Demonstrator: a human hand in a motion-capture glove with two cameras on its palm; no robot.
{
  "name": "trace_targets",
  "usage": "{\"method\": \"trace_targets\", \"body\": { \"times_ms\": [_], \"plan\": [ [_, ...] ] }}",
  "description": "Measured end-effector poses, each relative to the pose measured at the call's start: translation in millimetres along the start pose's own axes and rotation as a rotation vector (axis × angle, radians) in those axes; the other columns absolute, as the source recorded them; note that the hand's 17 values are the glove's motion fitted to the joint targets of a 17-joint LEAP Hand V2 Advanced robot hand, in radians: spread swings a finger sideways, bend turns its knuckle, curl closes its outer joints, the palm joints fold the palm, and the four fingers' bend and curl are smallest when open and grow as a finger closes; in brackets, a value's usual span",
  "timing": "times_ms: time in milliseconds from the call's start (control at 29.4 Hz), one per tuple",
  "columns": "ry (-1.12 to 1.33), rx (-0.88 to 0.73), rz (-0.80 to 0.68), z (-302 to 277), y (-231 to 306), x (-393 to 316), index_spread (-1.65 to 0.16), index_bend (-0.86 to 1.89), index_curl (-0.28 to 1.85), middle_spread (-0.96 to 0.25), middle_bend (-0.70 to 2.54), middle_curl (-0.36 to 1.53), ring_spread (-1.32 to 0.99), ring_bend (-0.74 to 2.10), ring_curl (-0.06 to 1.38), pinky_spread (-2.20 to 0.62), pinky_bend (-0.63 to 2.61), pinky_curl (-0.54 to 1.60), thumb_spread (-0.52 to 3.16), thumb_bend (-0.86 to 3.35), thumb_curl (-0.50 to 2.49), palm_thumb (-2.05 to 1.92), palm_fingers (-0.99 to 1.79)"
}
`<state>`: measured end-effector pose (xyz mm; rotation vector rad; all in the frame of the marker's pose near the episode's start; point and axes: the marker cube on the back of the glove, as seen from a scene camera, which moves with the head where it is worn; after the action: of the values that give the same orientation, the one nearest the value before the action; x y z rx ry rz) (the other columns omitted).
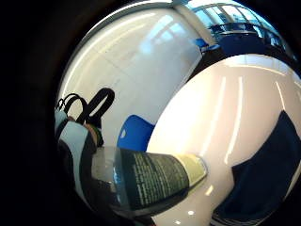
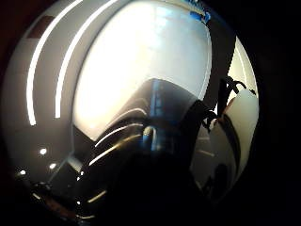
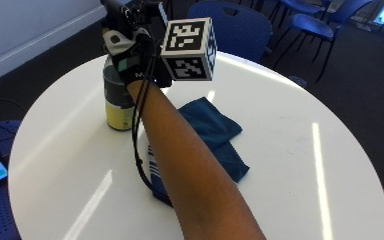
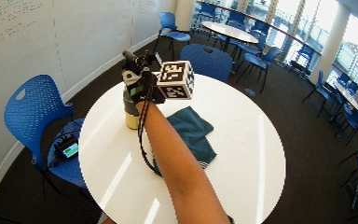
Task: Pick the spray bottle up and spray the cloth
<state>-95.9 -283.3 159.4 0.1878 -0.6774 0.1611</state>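
A dark spray bottle (image 3: 117, 102) with a yellowish base stands near the far left edge of the round white table (image 3: 298, 150). My gloved right hand (image 3: 133, 62) is wrapped round its upper part and head, and the bottle's base looks to be on the tabletop. The labelled bottle body (image 1: 155, 176) lies right against the palm, and it also fills the thumb side view (image 2: 155, 141). A dark teal cloth (image 3: 215, 130) lies crumpled on the table just right of the bottle, partly under my forearm. The cloth (image 1: 268, 174) shows beyond the bottle's base.
A blue chair (image 3: 235, 25) stands behind the table, and another (image 4: 36, 112) stands at its left with a small green-screened device (image 4: 69, 149) on a seat beside it. The wall runs along the left. More tables and chairs stand farther back.
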Motion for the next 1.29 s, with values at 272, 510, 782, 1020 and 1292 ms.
{"method": "trace_targets", "body": {
  "times_ms": [272,510,782,1020,1292],
  "plan": [
    [0.011,0.009,-0.008,-2.9,-6.4,-7.6,-0.24,0.51,0.58,-0.21,0.65,0.51,-0.23,0.59,0.45,-0.28,0.4,0.4,0.32,-0.03,0.83,0.87,1.4],
    [0.031,0.003,-0.001,-2.7,-12.0,-11.5,-0.24,0.51,0.58,-0.21,0.65,0.51,-0.23,0.59,0.45,-0.28,0.4,0.4,0.32,-0.03,0.84,0.87,1.4],
    [0.03,0.009,-0.005,-4.8,-16.2,-15.2,-0.25,0.51,0.58,-0.21,0.65,0.51,-0.22,0.6,0.45,-0.28,0.4,0.4,0.33,-0.03,0.84,0.87,1.4],
    [0.033,0.011,-0.002,-5.6,-16.5,-13.9,-0.25,0.51,0.58,-0.22,0.65,0.51,-0.22,0.6,0.46,-0.29,0.4,0.4,0.33,-0.04,0.84,0.86,1.4],
    [0.023,0.009,0.01,-4.9,-13.5,-8.7,-0.25,0.51,0.58,-0.22,0.65,0.51,-0.22,0.6,0.46,-0.29,0.41,0.4,0.34,-0.03,0.84,0.85,1.4]
  ]
}}
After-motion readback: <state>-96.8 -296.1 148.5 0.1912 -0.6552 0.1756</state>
